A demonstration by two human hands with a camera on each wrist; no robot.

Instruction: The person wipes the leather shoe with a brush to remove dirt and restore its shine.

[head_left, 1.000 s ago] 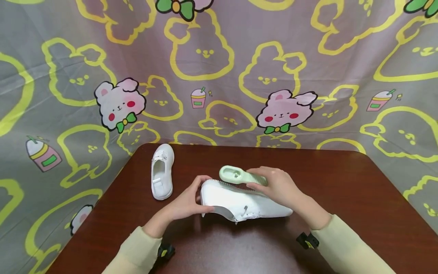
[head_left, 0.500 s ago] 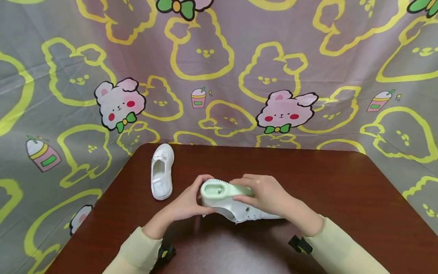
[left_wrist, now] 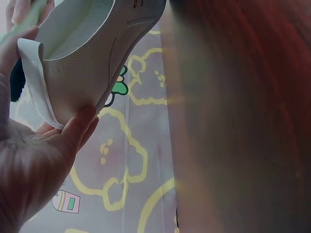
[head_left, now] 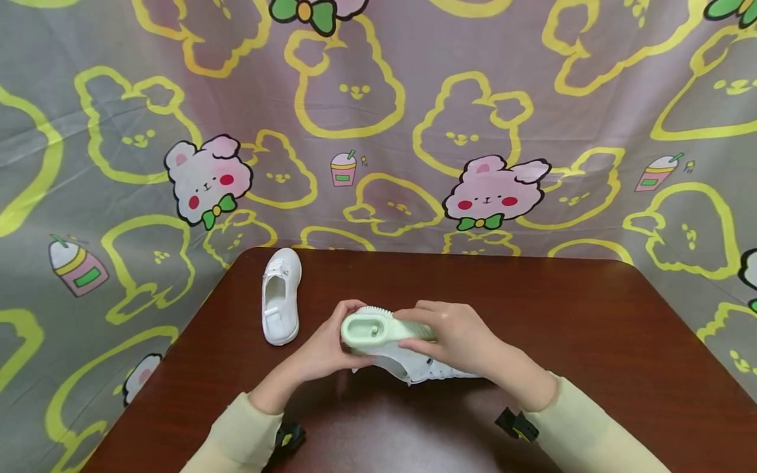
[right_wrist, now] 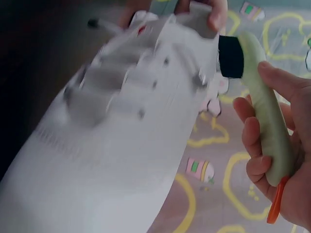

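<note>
A white shoe [head_left: 414, 366] is tilted on its side near the middle of the table. My left hand [head_left: 322, 347] grips its heel end, thumb and fingers on either side; the left wrist view shows the shoe's opening [left_wrist: 77, 29] and heel strap [left_wrist: 35, 73]. My right hand [head_left: 461, 334] holds a pale green brush [head_left: 363, 330] by its handle, with an orange loop [right_wrist: 277, 201] at the end. In the right wrist view the dark bristles [right_wrist: 231, 57] meet the shoe's side near the heel. From the head view, the brush head covers part of the heel.
Another white shoe [head_left: 280, 302] stands on its sole at the table's far left. The dark red-brown table [head_left: 562, 295] backs onto a cartoon-print curtain [head_left: 390, 164].
My right hand has brought the brush left and down, from above the sole edge onto the heel side, then slightly further left. The left hand keeps its grip on the shoe.
</note>
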